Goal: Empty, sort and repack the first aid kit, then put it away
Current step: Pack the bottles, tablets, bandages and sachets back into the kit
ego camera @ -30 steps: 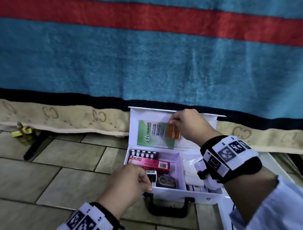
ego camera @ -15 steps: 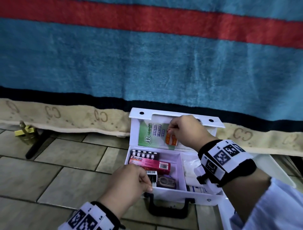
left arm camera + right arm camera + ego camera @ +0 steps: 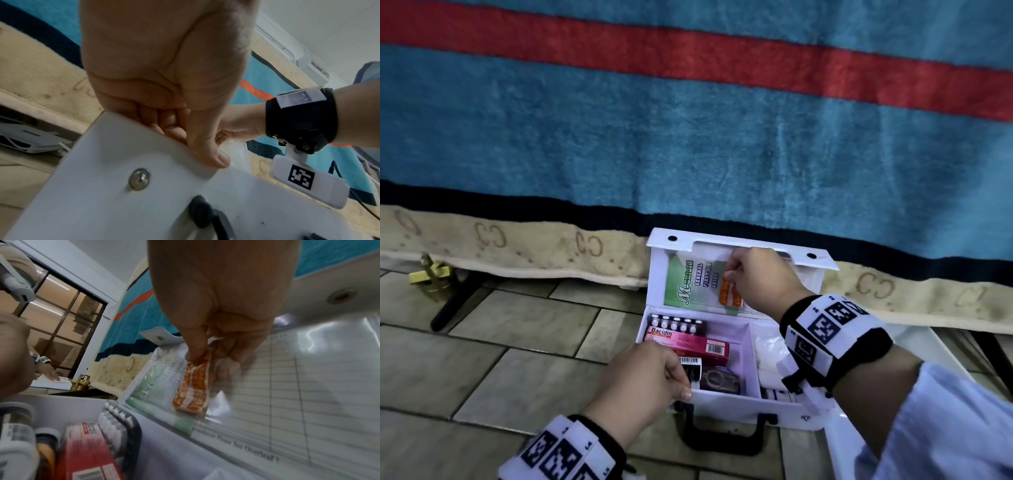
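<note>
A white first aid kit [image 3: 743, 409] stands open on the tiled floor, lid upright against a hanging blanket. My left hand [image 3: 654, 377] grips the front wall of the kit [image 3: 115, 186], thumb outside and fingers curled over the rim. My right hand [image 3: 751, 279] pinches an orange sachet [image 3: 730, 293] against the lid's clear pocket, beside a green guide leaflet [image 3: 688, 284]. In the right wrist view the orange sachet [image 3: 194, 386] sits partly inside the plastic pocket, over a printed list. Inside lie a pink Bacidin box [image 3: 688, 344], a blister strip [image 3: 676, 323] and a small jar [image 3: 720, 378].
A blue blanket with a red stripe [image 3: 688, 137] hangs behind the kit, its cream border reaching the floor. A brass padlock [image 3: 431, 279] and a black bar [image 3: 453, 303] lie at the far left. A white board [image 3: 839, 442] lies under my right forearm.
My right hand has lowered the orange sachet a little down the lid's pocket. The lid now stands more upright, showing its top edge. My left hand keeps its hold on the front wall.
</note>
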Demonstrator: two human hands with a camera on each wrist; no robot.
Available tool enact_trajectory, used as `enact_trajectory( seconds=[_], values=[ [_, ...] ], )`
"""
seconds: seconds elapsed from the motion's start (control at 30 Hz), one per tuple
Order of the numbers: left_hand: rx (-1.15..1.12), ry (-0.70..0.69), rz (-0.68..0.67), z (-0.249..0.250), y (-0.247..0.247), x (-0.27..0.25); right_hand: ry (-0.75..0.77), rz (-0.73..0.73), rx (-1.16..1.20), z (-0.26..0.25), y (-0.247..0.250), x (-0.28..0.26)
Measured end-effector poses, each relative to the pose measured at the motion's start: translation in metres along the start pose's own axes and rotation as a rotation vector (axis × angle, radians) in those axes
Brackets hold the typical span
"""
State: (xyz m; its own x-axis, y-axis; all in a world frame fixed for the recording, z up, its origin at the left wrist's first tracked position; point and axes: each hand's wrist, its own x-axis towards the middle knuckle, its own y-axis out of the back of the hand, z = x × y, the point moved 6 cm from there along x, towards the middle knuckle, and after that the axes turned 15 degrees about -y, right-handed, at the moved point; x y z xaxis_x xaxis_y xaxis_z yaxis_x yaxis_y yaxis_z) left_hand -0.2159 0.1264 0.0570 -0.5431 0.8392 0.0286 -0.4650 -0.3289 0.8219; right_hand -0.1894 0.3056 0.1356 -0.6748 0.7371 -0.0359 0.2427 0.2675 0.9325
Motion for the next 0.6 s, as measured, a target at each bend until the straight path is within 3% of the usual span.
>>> enact_trajectory(
  seconds=[0.13,0.43,0.6],
  values=[
    [0.005,-0.001,0.005,0.0,-0.001,0.0,-0.026,0.063,-0.024,0.001,0.004,-0.002],
    [-0.005,0.046,-0.02,-0.002,-0.003,0.003,-0.023,0.058,-0.063,-0.003,0.012,-0.009],
    [-0.022,0.047,-0.04,-0.003,-0.002,0.004,0.07,0.147,-0.06,0.015,0.054,-0.042]
  ],
)
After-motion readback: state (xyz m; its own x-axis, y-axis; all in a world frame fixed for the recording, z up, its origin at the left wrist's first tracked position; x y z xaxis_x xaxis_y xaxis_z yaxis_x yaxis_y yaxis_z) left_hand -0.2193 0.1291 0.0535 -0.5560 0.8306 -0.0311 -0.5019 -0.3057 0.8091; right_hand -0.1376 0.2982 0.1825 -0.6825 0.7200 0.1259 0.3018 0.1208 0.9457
